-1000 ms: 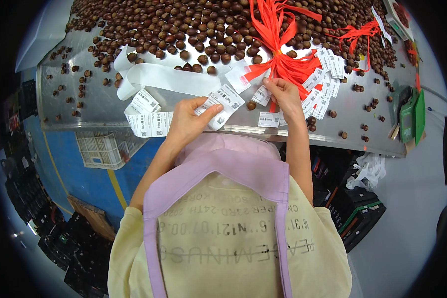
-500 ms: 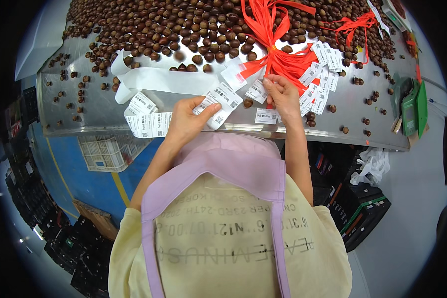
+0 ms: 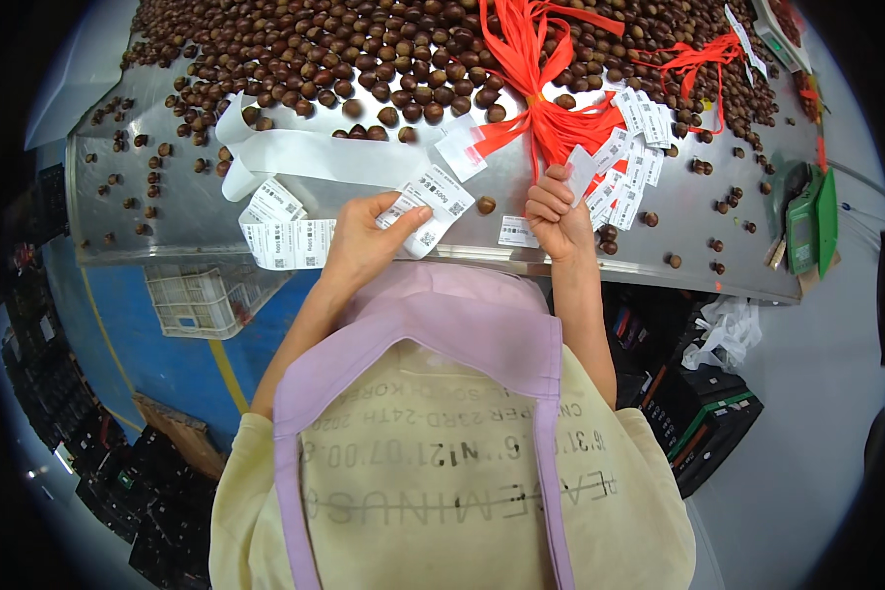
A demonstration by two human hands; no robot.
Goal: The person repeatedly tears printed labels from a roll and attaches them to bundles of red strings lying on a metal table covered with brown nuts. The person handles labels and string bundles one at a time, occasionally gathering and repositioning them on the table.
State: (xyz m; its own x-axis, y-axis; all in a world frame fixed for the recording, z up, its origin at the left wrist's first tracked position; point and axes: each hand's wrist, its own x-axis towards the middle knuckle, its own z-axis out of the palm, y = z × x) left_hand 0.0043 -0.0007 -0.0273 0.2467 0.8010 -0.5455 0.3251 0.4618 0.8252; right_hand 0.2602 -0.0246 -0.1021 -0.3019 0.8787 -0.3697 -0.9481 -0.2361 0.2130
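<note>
Label strip (image 3: 425, 206), white with small printed squares, long axis slanting from lower left up to the right, upper end toward the red ribbons. Pinched at its lower part by the left hand (image 3: 364, 241), thumb on top, fingers curled under, closed on the paper just above the near edge of the steel worktop (image 3: 167, 211). Right hand (image 3: 553, 211) closed too, fingers folded around a single white tag (image 3: 580, 169) standing almost upright, upper end toward the knot of the red ribbon bundle (image 3: 541, 93). Just beside that hand, to the right, a fan of more white tags (image 3: 631, 157) tied to the ribbons, lying flat. Between the two hands a lone chestnut (image 3: 486, 205) and a small white label (image 3: 516, 232) on bare steel. Left of the left hand, a sheet of printed labels (image 3: 285, 241) overhanging the worktop edge, and above it a loose white backing band (image 3: 305, 152) curling toward the heap. Farther back, a dense pile of brown chestnuts (image 3: 364, 49) across the whole far side, strays scattered near the edges. At the far right, a green handheld device (image 3: 806, 221). Below the worktop, a white plastic crate (image 3: 202, 295) and black crates (image 3: 708, 413).
</note>
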